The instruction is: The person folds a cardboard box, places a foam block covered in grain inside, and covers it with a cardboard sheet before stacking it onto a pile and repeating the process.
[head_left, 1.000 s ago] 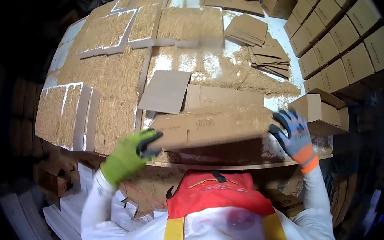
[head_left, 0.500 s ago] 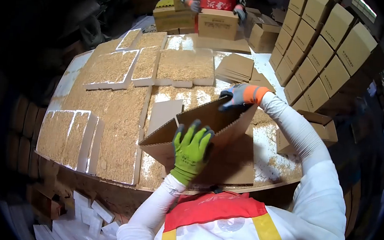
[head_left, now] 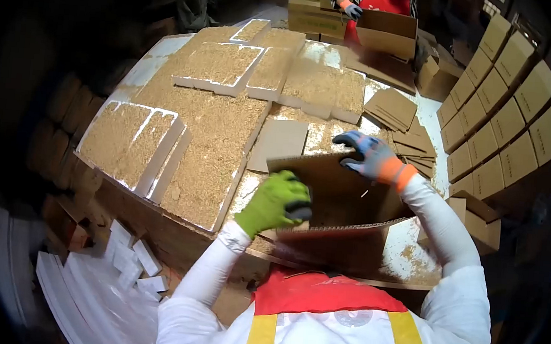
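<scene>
An open cardboard box, still partly flattened, stands at the table's front edge with its mouth facing up. My left hand, in a green glove with dark fingertips, is curled around its left corner. On the far wall's top edge, my right hand, in a grey-blue glove with an orange cuff, grips with its fingers beyond the rim and its thumb toward the inside. Beyond the box's left corner lies a flat cardboard sheet. Part of the box's lower side is hidden behind my left hand.
White-edged blocks topped with tan crumbs cover the table's left and back. Flat cardboard pieces lie beyond my right hand. Stacked cartons rise at the right. Across the table, a co-worker's gloved hand is beside another open box.
The box has been spread wider, and its mouth now shows more of the inside. My left fingers have gone from outstretched to curled at its corner. The view has turned left.
</scene>
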Demonstrator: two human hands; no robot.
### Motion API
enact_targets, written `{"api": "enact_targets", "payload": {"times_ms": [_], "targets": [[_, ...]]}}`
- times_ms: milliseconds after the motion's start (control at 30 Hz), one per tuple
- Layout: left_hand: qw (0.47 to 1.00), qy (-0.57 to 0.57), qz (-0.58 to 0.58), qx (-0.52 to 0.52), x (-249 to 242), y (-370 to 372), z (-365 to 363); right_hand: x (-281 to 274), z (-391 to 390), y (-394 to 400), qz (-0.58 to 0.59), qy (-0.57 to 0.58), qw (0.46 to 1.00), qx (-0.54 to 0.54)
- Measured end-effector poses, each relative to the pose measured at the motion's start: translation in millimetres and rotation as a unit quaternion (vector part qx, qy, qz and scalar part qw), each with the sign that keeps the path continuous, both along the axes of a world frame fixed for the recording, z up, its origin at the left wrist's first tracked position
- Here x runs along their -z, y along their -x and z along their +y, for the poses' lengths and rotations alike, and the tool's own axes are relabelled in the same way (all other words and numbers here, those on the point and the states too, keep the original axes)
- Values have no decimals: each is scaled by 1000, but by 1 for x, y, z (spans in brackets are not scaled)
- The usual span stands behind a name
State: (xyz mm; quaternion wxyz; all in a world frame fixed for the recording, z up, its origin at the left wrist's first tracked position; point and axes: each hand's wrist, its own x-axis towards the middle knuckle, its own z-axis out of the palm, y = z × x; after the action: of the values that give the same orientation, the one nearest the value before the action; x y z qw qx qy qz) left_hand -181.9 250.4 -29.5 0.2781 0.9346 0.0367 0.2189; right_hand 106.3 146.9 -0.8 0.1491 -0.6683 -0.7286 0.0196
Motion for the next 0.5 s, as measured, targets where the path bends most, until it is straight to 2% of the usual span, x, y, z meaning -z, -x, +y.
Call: {"api": "enact_targets", "payload": {"times_ms": [33,100,167,233,267,300,333,367,400,433,467,500], "targets": [[989,-47,134,45,9,-5,-2,-1,-11,-18,36,-94,994,-44],[999,-5,43,20,16,-6,6,-60,-70,-32,23,-111,988,104],[999,15,-34,-6,28,-6,5,-70,-122,-30,110,62,987,101],[999,8,-4,-36,20,-12,1,-46,-122,7,-52,212,976,-10],[998,51,-16,-20,24,-13,3,-28,-116,19,-127,275,951,-67],[995,93,-29,-8,28,-11,7,11,-103,-11,-91,254,960,-76],[948,307,-79,39,22,-11,15,-1,-72,-17,68,319,944,-44],[849,507,-121,83,16,-5,19,-8,-50,-11,230,379,896,-10],[842,536,-64,18,2,1,12,-7,-48,-1,234,361,903,-4],[972,224,-68,-15,10,-6,2,-12,-37,2,227,337,914,-2],[994,87,-30,-65,11,-8,-6,-12,-35,7,133,229,962,-71],[993,-45,14,-111,13,-7,-17,-10,-40,13,40,120,983,-135]]}}
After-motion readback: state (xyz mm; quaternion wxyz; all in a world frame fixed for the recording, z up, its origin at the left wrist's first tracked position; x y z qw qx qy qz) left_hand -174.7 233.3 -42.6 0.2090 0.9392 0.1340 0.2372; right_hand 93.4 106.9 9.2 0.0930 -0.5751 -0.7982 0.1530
